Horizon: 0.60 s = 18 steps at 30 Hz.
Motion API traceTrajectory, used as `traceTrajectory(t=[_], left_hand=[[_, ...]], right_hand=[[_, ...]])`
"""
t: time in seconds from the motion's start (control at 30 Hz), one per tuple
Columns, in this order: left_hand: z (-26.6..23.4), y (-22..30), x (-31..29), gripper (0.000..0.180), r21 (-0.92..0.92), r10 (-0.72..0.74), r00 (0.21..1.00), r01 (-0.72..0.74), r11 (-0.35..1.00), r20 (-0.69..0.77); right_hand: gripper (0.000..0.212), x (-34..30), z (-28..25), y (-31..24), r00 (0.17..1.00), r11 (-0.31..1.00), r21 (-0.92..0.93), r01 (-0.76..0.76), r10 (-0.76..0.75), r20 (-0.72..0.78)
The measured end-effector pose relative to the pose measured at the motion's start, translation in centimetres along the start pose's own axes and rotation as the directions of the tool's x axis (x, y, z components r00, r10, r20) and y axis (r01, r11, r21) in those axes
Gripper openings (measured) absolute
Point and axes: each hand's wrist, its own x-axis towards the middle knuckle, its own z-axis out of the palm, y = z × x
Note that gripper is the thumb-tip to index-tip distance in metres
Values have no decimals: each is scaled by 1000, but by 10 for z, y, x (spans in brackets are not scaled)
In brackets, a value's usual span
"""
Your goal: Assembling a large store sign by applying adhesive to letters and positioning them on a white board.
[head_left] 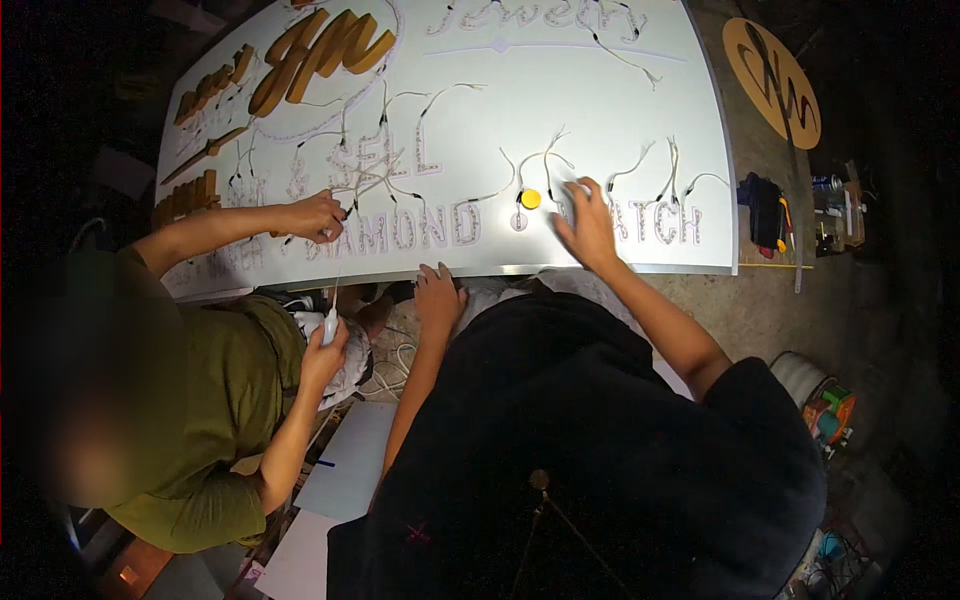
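Black shirt [590, 430]: nearest the camera, filling the lower middle, the person's arms stretched forward from it.
Right hand [590, 225]: fingers parted and slightly bent, grasping nothing visible, over the row of letters; whether the tips touch the board, I cannot tell.
Left hand [438, 297]: fingers loosely extended and released, at the board's near edge.
Disc [531, 199]: yellow, round, on the board just left of the right hand, apart from its fingers.
Letters [676, 224]: outlined shapes along the near part of the board, the right hand hiding some of the row.
Wires [672, 165]: thin, pale, lying loose from the letters, some near the right fingers.
Board [620, 120]: white, broad, under all of these.
Co-worker's upper hand [318, 217]: bent fingers among wires at left; their exact grip is unclear.
Co-worker's lower hand [323, 358]: closed around a white tool [331, 326], short of the board's edge.
Gold letters [320, 60]: solid script, at the board's far left.
Round sign [750, 70]: tan with dark script, beyond the right edge.
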Motion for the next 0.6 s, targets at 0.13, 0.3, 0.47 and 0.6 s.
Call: traceTrajectory(t=[0.13, 0.3, 0.47, 0.6], left_hand=[[1, 2, 1, 68, 22, 14, 999, -13, 1000, -51], [2, 3, 5, 67, 31, -5, 998, 7, 999, -60], [2, 3, 6, 66, 37, 5, 999, -3, 999, -41], [2, 3, 4, 65, 51, 14, 998, -10, 999, -65]], right_hand=[[43, -40, -22, 51, 995, 988, -122, -90, 85, -51], [51, -70, -30, 71, 995, 966, -245, -86, 69, -76], [57, -69, -23, 61, 999, 942, -334, -30, 41, 26], [55, -65, -18, 64, 993, 873, -486, -37, 85, 78]])
